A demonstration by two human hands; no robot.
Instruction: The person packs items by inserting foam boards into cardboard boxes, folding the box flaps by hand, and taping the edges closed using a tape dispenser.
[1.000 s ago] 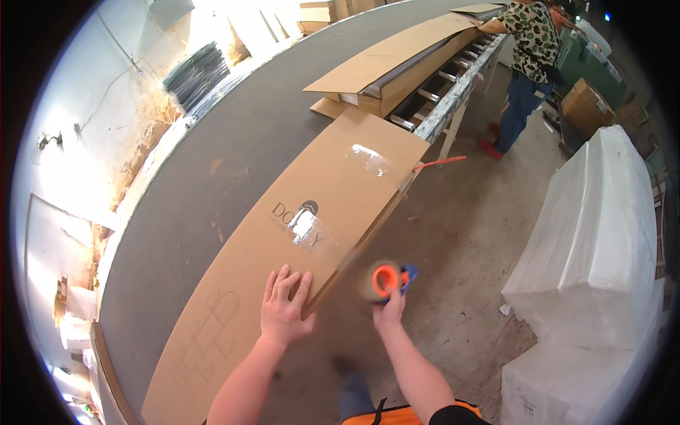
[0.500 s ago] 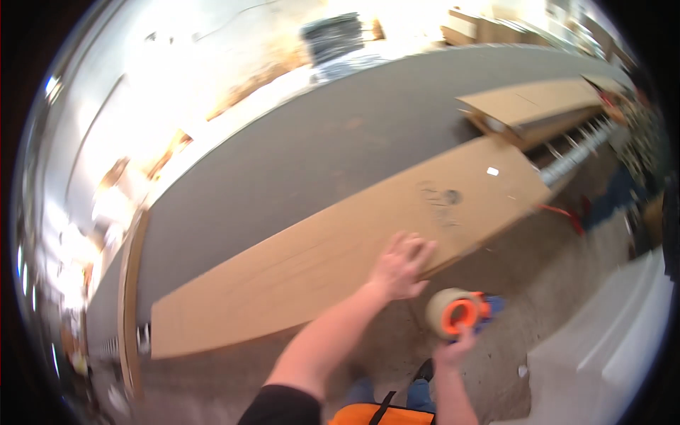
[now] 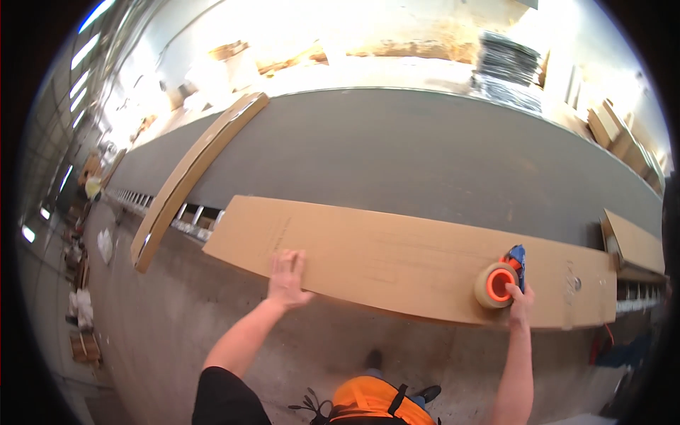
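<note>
A long flat cardboard box [image 3: 397, 248] lies lengthwise along the near edge of a wide grey conveyor belt [image 3: 397, 149]. My left hand [image 3: 287, 280] rests on the box's near edge, toward its left end, with the fingers stretched out on the cardboard. In my right hand [image 3: 523, 306] is a tape dispenser [image 3: 501, 283], orange and blue, loaded with a wide tan roll. It is held over the right part of the box; whether it touches the cardboard I cannot tell.
Another long narrow carton [image 3: 195, 180] lies slantwise across the belt at left. A further cardboard box [image 3: 634, 244] stands at the right end. Metal rollers [image 3: 191, 219] show along the near edge. Beyond the belt is a dark wrapped stack [image 3: 506, 67].
The view has swung left. My left hand has shifted along the box toward its left end, and my right hand has raised the tape dispenser from beside the box to over it.
</note>
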